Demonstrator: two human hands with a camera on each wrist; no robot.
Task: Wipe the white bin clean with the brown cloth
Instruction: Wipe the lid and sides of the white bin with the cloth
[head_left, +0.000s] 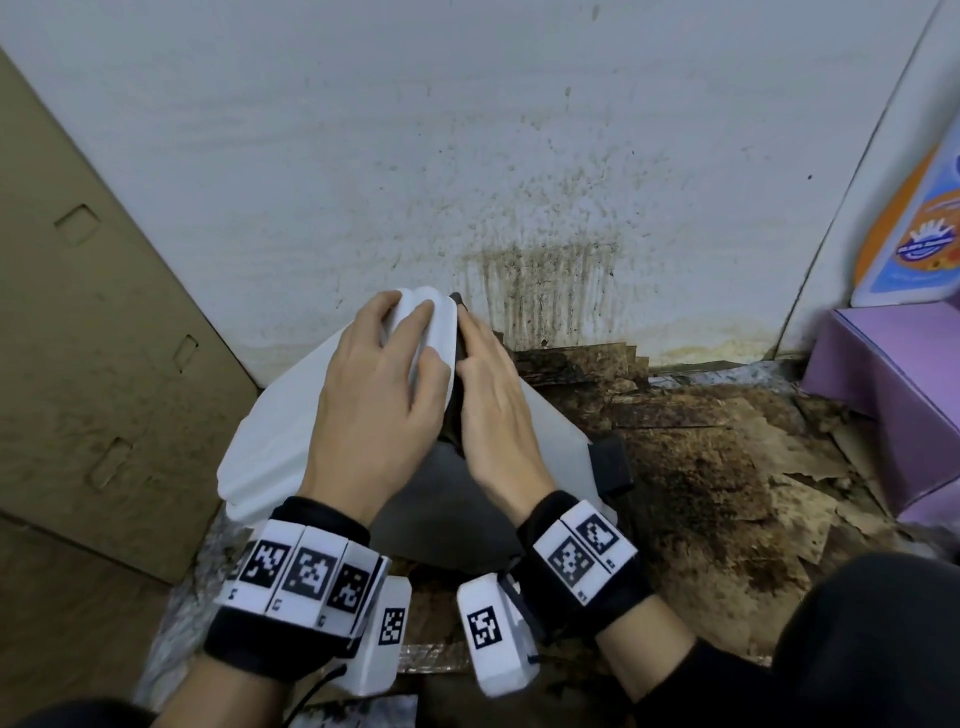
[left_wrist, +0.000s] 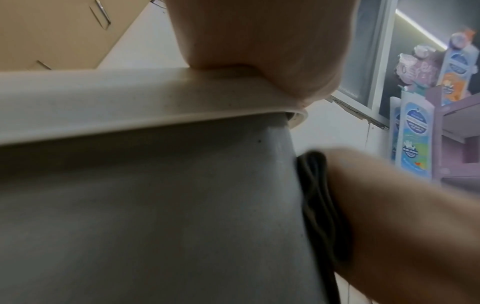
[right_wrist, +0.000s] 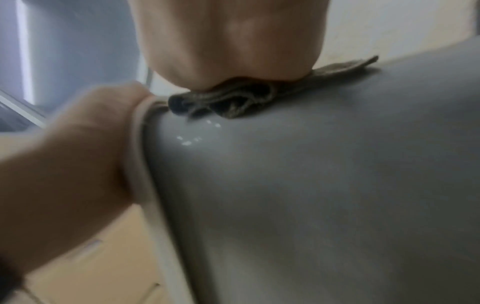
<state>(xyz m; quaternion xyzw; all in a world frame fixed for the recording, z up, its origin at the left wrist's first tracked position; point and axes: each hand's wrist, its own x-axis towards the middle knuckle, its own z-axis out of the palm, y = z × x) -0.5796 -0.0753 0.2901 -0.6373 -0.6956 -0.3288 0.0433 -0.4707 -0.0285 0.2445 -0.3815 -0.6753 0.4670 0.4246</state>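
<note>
Gripping the flanged rim of the white bin (head_left: 280, 436), the left hand (head_left: 382, 400) has its fingers draped over the lip, evidently to steady the bin, which lies tipped on its side against the stained wall (head_left: 467, 156). Right hand (head_left: 493, 410) lies flat, fingers extended, pressing the bunched brown cloth (right_wrist: 233, 102) against the bin's side just below that rim; it pins the cloth rather than clutching it. This placement suits a wiping stroke along the side, with the opposite hand resisting the push. Small wet glints show on the plastic beside the cloth. From the head view only a dark sliver of cloth is visible. Bin interior and base are out of sight; wrist views are blurred, so remaining dirt cannot be assessed.
</note>
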